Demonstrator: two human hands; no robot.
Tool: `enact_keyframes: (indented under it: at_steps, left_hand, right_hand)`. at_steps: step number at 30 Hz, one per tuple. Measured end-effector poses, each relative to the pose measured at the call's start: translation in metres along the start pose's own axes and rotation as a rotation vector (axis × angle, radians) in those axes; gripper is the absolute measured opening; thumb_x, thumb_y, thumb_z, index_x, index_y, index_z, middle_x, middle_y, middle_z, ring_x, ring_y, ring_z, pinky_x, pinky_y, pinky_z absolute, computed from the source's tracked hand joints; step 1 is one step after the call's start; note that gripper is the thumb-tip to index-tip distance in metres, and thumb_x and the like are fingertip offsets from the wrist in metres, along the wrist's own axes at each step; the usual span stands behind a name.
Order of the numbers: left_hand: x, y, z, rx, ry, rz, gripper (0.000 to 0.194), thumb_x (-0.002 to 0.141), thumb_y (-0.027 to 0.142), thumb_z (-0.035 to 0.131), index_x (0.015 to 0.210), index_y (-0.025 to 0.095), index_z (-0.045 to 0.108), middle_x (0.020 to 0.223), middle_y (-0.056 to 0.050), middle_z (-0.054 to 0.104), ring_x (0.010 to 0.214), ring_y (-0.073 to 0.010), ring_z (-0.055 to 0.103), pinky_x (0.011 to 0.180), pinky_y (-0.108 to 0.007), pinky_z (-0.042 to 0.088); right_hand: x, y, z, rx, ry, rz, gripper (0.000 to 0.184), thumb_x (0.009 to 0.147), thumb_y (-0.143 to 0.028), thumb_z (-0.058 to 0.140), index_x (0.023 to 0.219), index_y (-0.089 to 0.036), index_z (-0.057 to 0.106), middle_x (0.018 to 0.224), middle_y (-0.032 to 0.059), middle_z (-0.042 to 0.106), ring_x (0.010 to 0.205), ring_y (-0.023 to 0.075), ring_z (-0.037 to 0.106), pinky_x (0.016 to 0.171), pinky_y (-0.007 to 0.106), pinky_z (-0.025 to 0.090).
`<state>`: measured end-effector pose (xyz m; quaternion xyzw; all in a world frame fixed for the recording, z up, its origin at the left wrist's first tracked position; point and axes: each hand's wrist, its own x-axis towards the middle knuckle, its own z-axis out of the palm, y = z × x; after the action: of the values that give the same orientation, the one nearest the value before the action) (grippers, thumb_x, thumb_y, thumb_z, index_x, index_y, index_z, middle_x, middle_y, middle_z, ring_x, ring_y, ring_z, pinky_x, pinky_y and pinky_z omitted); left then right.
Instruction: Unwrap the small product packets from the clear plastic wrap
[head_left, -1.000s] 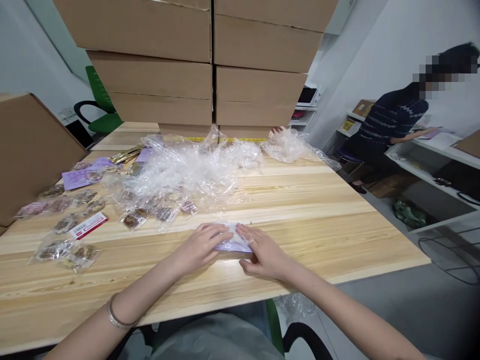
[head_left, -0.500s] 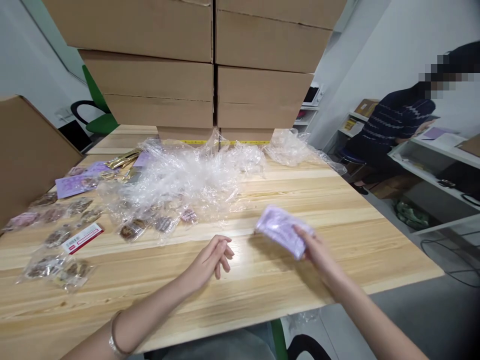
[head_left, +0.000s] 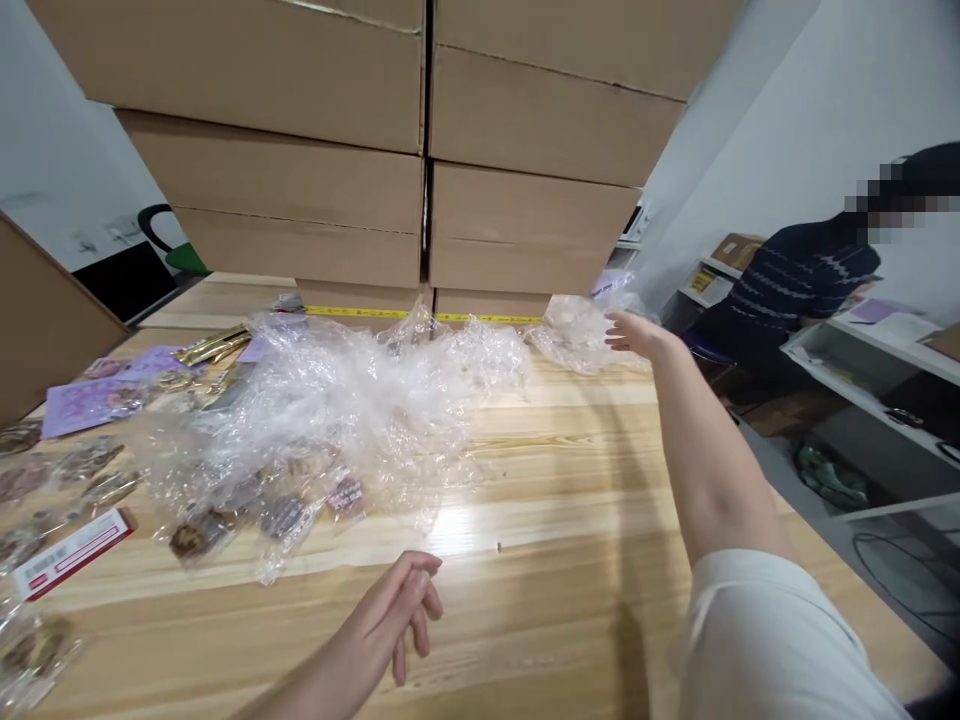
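Observation:
My left hand [head_left: 401, 612] hovers above the near middle of the wooden table [head_left: 555, 580], its fingers loosely bent and apart with nothing in them. My right hand [head_left: 636, 335] is stretched out to the table's far right, fingers open, beside a crumpled clear plastic bag [head_left: 562, 335]. Just beyond that hand a purple packet [head_left: 613, 283] lies at the plastic, apart from the fingers. A large heap of clear plastic wrap [head_left: 352, 385] covers the table's middle, with small wrapped packets [head_left: 202, 535] along its near edge.
Stacked cardboard boxes [head_left: 300, 180] stand at the back. On the left lie gold sachets [head_left: 214, 345], a purple sheet [head_left: 94, 405], a white-and-red label card [head_left: 73, 553] and several wrapped pieces. Another person [head_left: 802, 260] sits at white shelving [head_left: 892, 350] on the right.
My right hand has swung forward to the far right and let go of the purple packet. My left hand stays empty, lower in view. The view has shifted forward and right.

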<state>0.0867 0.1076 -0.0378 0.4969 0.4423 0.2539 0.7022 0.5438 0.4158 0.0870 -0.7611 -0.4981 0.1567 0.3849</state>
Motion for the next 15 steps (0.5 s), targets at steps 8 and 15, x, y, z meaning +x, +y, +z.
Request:
enact_keyframes:
  at_steps: [8, 15]
  left_hand:
    - [-0.006, 0.002, -0.002, 0.045, -0.041, -0.033, 0.048, 0.099, 0.062, 0.037, 0.127, 0.024, 0.049, 0.098, -0.006, 0.057, 0.077, -0.0159, 0.060, 0.055, -0.024, 0.050]
    - [-0.006, 0.004, -0.003, 0.101, -0.069, -0.016, 0.046, 0.099, 0.060, 0.040, 0.114, 0.022, 0.059, 0.098, -0.006, 0.058, 0.075, -0.0142, 0.060, 0.052, -0.021, 0.046]
  right_hand:
    - [-0.001, 0.030, 0.091, -0.437, -0.074, -0.087, 0.052, 0.082, -0.039, 0.070, 0.128, -0.018, 0.064, 0.164, 0.0148, 0.021, 0.152, 0.0336, 0.009, 0.120, 0.053, 0.006]
    - [-0.013, 0.020, 0.112, -0.499, -0.067, -0.235, 0.036, 0.093, -0.030, 0.051, 0.121, -0.018, 0.070, 0.168, 0.0100, 0.011, 0.154, 0.0304, 0.001, 0.121, 0.051, 0.002]
